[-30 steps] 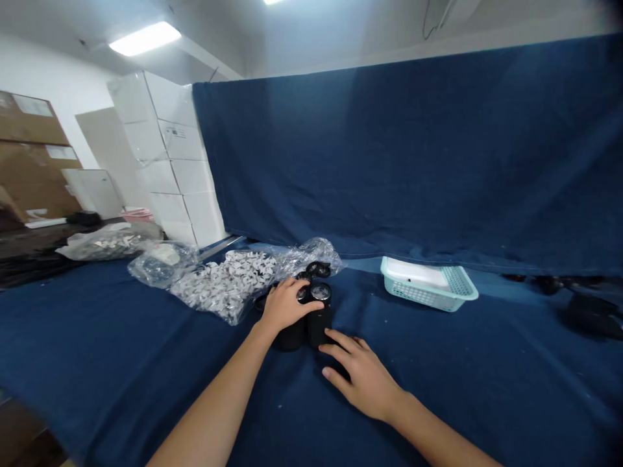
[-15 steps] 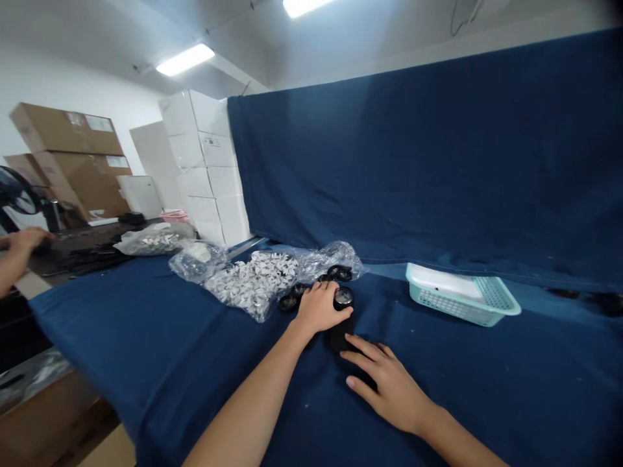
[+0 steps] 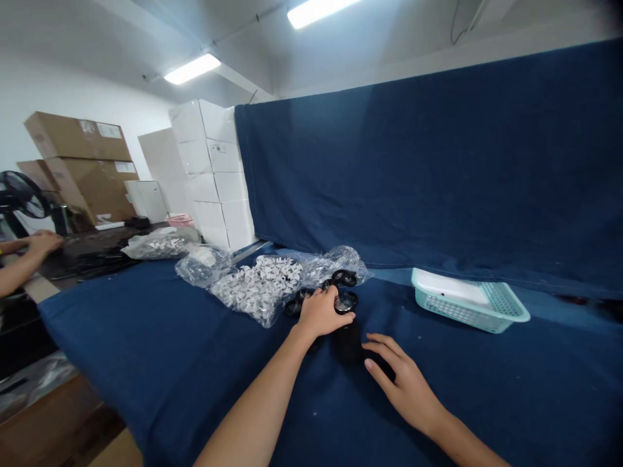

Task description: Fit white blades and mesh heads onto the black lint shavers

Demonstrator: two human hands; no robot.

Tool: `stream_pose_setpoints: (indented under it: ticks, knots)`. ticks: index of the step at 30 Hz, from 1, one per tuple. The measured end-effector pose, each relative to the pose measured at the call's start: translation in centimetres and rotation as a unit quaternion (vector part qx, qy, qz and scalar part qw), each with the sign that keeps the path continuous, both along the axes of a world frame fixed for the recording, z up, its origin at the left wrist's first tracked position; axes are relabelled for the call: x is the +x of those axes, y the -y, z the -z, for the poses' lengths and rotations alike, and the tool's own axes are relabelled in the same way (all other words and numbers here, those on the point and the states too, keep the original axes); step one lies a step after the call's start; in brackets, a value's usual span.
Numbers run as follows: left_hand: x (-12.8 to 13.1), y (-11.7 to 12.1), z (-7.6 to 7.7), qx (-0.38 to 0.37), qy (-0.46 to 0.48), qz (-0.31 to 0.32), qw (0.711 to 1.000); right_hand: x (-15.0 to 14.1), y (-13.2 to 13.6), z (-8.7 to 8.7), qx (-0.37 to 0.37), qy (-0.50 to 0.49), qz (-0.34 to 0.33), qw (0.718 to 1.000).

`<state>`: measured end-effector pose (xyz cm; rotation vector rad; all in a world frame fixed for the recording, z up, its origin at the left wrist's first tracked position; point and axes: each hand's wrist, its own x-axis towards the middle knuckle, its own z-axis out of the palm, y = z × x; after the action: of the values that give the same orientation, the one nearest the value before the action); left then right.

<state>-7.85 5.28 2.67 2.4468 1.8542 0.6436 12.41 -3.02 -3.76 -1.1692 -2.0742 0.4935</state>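
At the far left, a co-worker's hands [image 3: 43, 243] rest on a dark, separate work surface, near a black pedestal fan [image 3: 22, 194]. Behind them stand brown cardboard cartons [image 3: 80, 152] with white labels, then a tall stack of white boxes [image 3: 211, 175].

A navy cloth [image 3: 146, 363] covers the bench and rises behind it as a hanging backdrop. Along the cloth's back edge lie a small clear plastic bag [image 3: 202, 266] and a larger clear plastic bag of small white pieces [image 3: 257, 288]. A further bag of white pieces [image 3: 160, 245] sits farther back on the dark surface.

Just right of the larger bag, small black rings [image 3: 344, 277] lie against the plastic. The person's left hand [image 3: 321, 312] sits over them, its grip narrow with the fingers curled down; what it holds, if anything, cannot be told. Just beside it, a black cylinder [image 3: 350, 344] with a shiny round top stands upright on the cloth, near the fingertips. The person's right hand [image 3: 403, 383] lies low on the cloth to the cylinder's right, its grip wide and empty-looking, with the fingers spread. Farther right sits a pale turquoise plastic basket [image 3: 501, 310] holding a white tray [image 3: 450, 287].
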Motion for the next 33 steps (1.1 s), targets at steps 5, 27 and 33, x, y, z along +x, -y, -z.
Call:
stream_pose_setpoints:
  ticks: [5,27,33]
  knots:
    - [0.0,0.2,-0.3,-0.003,0.0,0.021,1.0,0.0,-0.1,-0.2,0.002,-0.022,0.006,1.0]
    - [-1.0,-0.6,-0.1,-0.025,0.001,0.066,0.997,0.0,-0.5,-0.2,-0.006,-0.091,0.023,0.996]
    - [-2.6,-0.8,0.3,-0.047,0.016,0.069,0.996,0.0,-0.5,-0.1,-0.019,-0.095,0.025,0.995]
